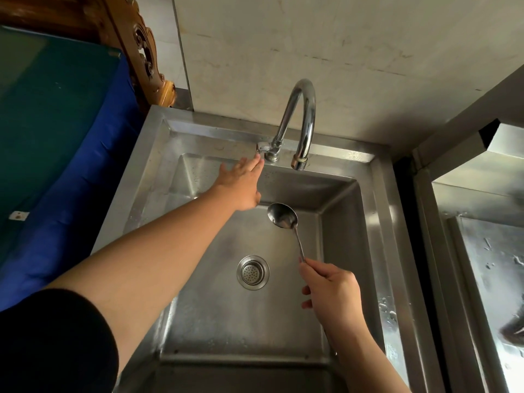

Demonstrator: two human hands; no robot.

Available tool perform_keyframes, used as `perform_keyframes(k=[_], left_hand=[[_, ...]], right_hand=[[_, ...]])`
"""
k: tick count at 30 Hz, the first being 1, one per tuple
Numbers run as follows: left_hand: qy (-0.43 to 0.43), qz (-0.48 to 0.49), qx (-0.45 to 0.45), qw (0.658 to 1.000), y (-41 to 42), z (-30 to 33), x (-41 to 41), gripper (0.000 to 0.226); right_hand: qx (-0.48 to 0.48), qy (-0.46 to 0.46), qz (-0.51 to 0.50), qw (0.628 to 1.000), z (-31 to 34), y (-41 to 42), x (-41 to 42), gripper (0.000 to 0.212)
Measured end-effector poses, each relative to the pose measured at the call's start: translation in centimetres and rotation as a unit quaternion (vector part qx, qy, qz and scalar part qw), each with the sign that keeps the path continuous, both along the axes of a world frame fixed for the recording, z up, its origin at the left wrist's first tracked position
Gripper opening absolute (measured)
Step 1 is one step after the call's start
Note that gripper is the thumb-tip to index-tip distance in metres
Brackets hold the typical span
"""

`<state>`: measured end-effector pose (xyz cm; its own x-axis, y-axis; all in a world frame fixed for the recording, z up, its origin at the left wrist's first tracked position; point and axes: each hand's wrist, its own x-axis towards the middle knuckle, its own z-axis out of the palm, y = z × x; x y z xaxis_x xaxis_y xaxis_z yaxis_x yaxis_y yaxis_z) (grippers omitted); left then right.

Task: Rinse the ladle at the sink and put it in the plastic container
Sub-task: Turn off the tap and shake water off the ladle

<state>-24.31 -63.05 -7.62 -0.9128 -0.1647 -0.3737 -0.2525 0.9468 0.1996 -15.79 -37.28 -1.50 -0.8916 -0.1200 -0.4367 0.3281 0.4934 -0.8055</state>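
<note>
A steel ladle is held over the basin of the steel sink, bowl up, below and left of the spout. My right hand grips the lower end of its handle. My left hand is stretched out with fingers apart, and its fingertips touch the small tap lever at the base of the curved faucet. No water runs from the spout. No plastic container is in view.
A round drain strainer sits in the basin floor. A blue and green covered surface lies to the left with carved wood behind it. A second steel unit stands on the right.
</note>
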Motion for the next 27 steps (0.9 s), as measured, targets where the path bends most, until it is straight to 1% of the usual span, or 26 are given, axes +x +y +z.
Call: perform_keyframes(k=[5,7,9,11,12,14,15,16,18,20,22,25,27], left_hand=[[-0.002,0.015,0.030,0.999,0.0,0.1,0.2,0.084],[-0.008,0.024,0.064,0.998,0.2,0.0,1.5,0.078],[-0.007,0.053,0.129,0.990,0.9,-0.6,3.8,0.070],[0.003,0.104,0.219,0.970,1.6,-1.0,6.9,0.052],[0.006,0.128,0.265,0.956,1.9,-1.1,8.5,0.041],[0.018,0.169,0.355,0.919,2.7,-0.9,11.6,0.023],[0.023,0.185,0.394,0.900,3.0,-0.5,13.1,0.019],[0.023,0.200,0.428,0.881,3.3,0.0,14.6,0.019],[0.013,0.209,0.483,0.850,4.0,1.4,17.4,0.022],[-0.001,0.193,0.519,0.833,4.5,2.9,19.9,0.034],[-0.002,0.183,0.541,0.821,4.8,4.2,21.6,0.038],[0.029,0.175,0.546,0.819,4.5,6.4,23.5,0.029],[0.065,0.181,0.537,0.822,4.1,8.1,24.3,0.021]], right_hand=[[0.007,0.007,0.009,1.000,-0.1,-0.1,0.7,0.042],[-0.003,-0.009,0.001,1.000,-0.3,-0.1,1.0,0.038],[-0.012,-0.037,-0.014,0.999,-0.3,-0.3,1.1,0.030],[-0.017,-0.061,-0.024,0.998,0.0,-0.8,1.3,0.024],[-0.016,-0.068,-0.024,0.997,0.2,-1.1,1.4,0.020],[-0.026,-0.081,-0.026,0.996,0.8,-1.9,1.7,0.006],[-0.040,-0.087,-0.028,0.995,1.2,-2.2,2.0,0.006],[-0.052,-0.094,-0.028,0.994,1.6,-2.6,2.3,0.012],[-0.068,-0.104,-0.028,0.992,2.4,-3.5,2.8,0.016],[-0.081,-0.104,-0.028,0.991,3.3,-4.5,3.6,0.011],[-0.096,-0.099,-0.027,0.990,4.2,-5.3,4.4,0.009],[-0.141,-0.103,-0.027,0.984,5.8,-6.3,5.9,0.012],[-0.189,-0.113,-0.023,0.975,6.7,-6.8,6.6,0.015]])
